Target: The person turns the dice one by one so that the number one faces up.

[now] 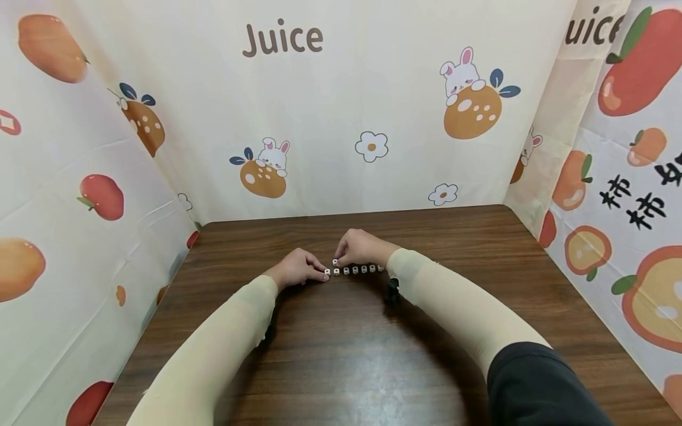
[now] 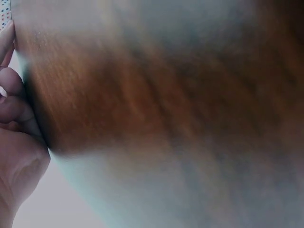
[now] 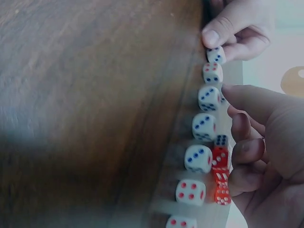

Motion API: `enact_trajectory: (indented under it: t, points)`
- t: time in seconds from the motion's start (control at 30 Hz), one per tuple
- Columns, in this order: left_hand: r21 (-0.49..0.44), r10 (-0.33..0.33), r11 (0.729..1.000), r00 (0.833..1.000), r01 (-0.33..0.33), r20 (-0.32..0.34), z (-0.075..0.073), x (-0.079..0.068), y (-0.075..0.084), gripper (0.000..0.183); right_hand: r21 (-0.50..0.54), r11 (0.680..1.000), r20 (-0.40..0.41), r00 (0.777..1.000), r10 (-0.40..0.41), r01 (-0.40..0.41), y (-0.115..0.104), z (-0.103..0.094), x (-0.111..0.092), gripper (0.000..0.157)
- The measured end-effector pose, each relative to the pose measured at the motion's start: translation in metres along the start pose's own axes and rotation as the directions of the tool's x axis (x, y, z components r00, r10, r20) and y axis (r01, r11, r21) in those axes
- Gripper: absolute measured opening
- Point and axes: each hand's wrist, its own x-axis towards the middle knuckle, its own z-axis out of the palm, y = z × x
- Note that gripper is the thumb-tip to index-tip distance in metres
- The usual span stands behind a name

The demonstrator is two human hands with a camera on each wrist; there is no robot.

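A row of small white dice [image 1: 355, 270] with red and blue dots runs across the table. My left hand [image 1: 299, 267] pinches the white die [image 3: 216, 54] at the row's left end between thumb and finger. My right hand [image 1: 362, 248] holds another white die [image 1: 335, 262] at its fingertips, just behind the row; in the right wrist view the fingers mostly hide that die. Beside this hand's curled fingers, a red die [image 3: 220, 157] and other reddish dice show past the row. In the left wrist view only part of the left hand [image 2: 19, 114] shows at the left edge.
The dark wooden table [image 1: 341, 355] is backed by a cream curtain [image 1: 330, 106] with fruit and rabbit prints. Similar printed cloth hangs along the left and right sides. A small black object [image 1: 392, 291] sits at the right wrist.
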Motion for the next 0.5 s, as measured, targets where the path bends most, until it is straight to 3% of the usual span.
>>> enact_trajectory:
  t: [0.3,0.4,0.5]
  points:
    - [0.026,-0.006,1.0,1.0,0.007,-0.024,0.002,-0.002,0.005,0.015,0.043,0.999,-0.06,0.998,0.012,-0.009,0.018,-0.012,-0.013,0.014]
    - [0.079,-0.005,0.997,0.999,0.008,-0.038,0.003,-0.006,0.01,0.013,0.028,0.999,-0.085,0.996,0.02,-0.017,0.028,-0.013,-0.015,0.014]
    - [0.194,0.01,0.981,0.998,0.003,-0.067,0.004,-0.009,0.017,0.013,0.033,0.999,-0.107,0.994,0.037,-0.034,0.036,-0.016,-0.018,0.013]
